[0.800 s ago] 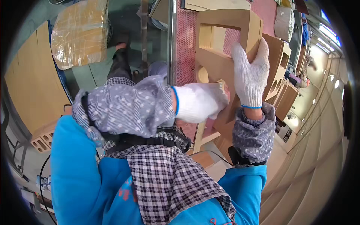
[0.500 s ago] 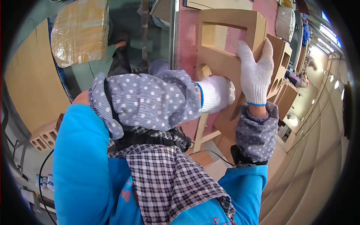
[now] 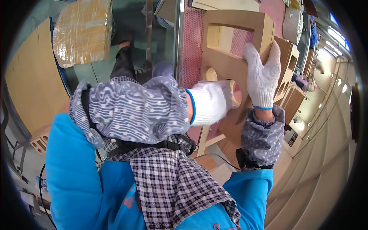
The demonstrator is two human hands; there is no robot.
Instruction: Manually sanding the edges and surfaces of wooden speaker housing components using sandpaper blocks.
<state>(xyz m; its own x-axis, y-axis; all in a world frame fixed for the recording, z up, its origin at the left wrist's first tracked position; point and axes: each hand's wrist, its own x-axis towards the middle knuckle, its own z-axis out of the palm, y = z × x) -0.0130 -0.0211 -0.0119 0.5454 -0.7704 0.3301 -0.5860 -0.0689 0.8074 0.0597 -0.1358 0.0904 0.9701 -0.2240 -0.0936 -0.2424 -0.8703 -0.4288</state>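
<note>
A tan wooden box (image 3: 224, 53), with a rectangular opening and round holes in its face, stands before me on a pink textured mat. My left hand (image 3: 211, 101), in a white knit glove, is curled at the holes in the lower part of that face. Its fingers are bunched and largely hidden, so whatever they hold does not show. My right hand (image 3: 263, 74), gloved alike, lies along the box's right side with thumb and fingers spread in a V, pressing against the wood.
More wooden boxes with cut holes (image 3: 285, 65) stand behind on the right. A taped carton (image 3: 82, 32) and a large tan board (image 3: 34, 76) are at the left. A metal edge (image 3: 179, 38) borders the mat. A thin cable (image 3: 218, 156) runs below the work.
My left hand and forearm have drawn back to the left and slightly down, uncovering more of the round hole. The right hand and the box have hardly moved.
</note>
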